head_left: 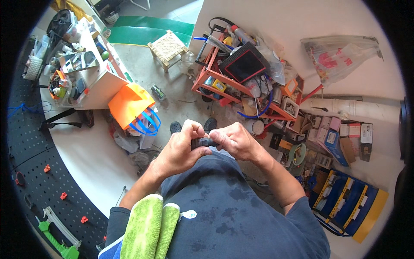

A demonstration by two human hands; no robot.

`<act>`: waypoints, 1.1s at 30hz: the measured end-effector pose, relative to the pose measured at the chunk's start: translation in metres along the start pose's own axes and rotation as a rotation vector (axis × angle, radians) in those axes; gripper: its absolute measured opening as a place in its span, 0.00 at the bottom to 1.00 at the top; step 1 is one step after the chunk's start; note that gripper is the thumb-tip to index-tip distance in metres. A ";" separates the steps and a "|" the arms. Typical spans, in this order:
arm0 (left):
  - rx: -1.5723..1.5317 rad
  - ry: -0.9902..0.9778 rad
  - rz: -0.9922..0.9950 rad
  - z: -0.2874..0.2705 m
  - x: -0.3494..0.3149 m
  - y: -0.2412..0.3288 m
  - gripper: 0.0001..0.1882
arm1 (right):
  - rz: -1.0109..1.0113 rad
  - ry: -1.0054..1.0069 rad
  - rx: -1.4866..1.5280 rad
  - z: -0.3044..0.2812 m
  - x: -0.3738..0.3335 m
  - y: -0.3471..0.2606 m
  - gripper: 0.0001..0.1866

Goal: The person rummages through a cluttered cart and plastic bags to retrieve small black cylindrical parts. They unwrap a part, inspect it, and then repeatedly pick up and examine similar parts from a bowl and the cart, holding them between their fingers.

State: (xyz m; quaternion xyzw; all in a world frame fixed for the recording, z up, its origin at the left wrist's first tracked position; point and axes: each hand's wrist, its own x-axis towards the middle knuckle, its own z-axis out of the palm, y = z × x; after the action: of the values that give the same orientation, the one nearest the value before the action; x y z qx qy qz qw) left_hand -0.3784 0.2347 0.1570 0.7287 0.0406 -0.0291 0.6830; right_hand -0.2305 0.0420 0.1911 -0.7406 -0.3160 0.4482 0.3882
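Observation:
In front of my body, both hands meet on a small dark cylinder (199, 143) with a greyish band, lying roughly level between them. My left hand (181, 146) is closed round its left part, thumb below and fingers above. My right hand (235, 140) pinches the right end between thumb and fingers. Its exact kind cannot be made out, since the fingers cover much of it. A green towel (144, 226) with a white edge hangs over my left shoulder.
An orange bag (129, 103) with blue handles hangs at a cluttered white table. Ahead are a woven stool (168, 46) and a can (158, 92) on the floor. A red rack (202, 77) heaped with tools, boxes (332, 138) and a blue-yellow organiser (345, 203) line the right.

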 end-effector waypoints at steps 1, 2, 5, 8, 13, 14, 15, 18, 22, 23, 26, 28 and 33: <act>-0.016 0.024 -0.010 0.001 0.001 -0.002 0.32 | 0.124 0.015 0.117 0.002 -0.001 -0.001 0.23; 0.029 0.050 0.013 0.001 0.003 -0.001 0.32 | 0.092 0.037 0.140 0.002 -0.001 -0.002 0.22; -0.083 0.042 -0.062 0.002 0.005 -0.006 0.33 | -0.006 0.105 0.211 -0.005 -0.004 -0.009 0.18; -0.222 0.068 -0.065 0.007 0.011 -0.017 0.33 | -0.190 0.149 -0.029 -0.004 -0.004 -0.008 0.16; -0.064 0.066 -0.071 0.007 0.015 -0.010 0.35 | 0.006 0.151 0.029 -0.009 -0.001 0.004 0.17; -0.081 0.071 -0.074 0.006 0.016 -0.011 0.35 | -0.007 0.172 0.095 -0.009 -0.004 -0.002 0.15; -0.062 0.071 -0.068 0.006 0.017 -0.011 0.34 | -0.020 0.191 0.162 -0.008 -0.006 -0.012 0.13; -0.020 0.060 -0.041 0.007 0.018 -0.007 0.34 | -0.134 0.174 0.007 -0.009 -0.008 -0.007 0.13; 0.031 0.061 0.001 0.016 0.018 -0.008 0.32 | -0.099 0.179 0.038 -0.002 -0.001 0.005 0.15; 0.047 0.059 0.005 0.018 0.018 -0.007 0.31 | -0.041 0.160 0.094 -0.001 -0.002 0.007 0.17; -0.047 0.071 -0.041 0.018 0.022 -0.012 0.30 | 0.093 0.089 0.235 -0.010 -0.006 0.009 0.16; -0.098 0.065 -0.073 0.017 0.023 -0.016 0.29 | -0.076 0.181 0.241 -0.008 -0.013 0.008 0.14; -0.036 0.043 0.028 0.024 0.024 -0.015 0.28 | -0.343 0.238 -0.262 -0.015 -0.013 0.009 0.10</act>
State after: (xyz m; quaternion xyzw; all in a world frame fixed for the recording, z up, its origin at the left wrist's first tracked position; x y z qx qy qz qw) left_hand -0.3562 0.2125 0.1380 0.7173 0.0453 -0.0031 0.6953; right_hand -0.2213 0.0229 0.1932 -0.7678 -0.4446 0.2404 0.3937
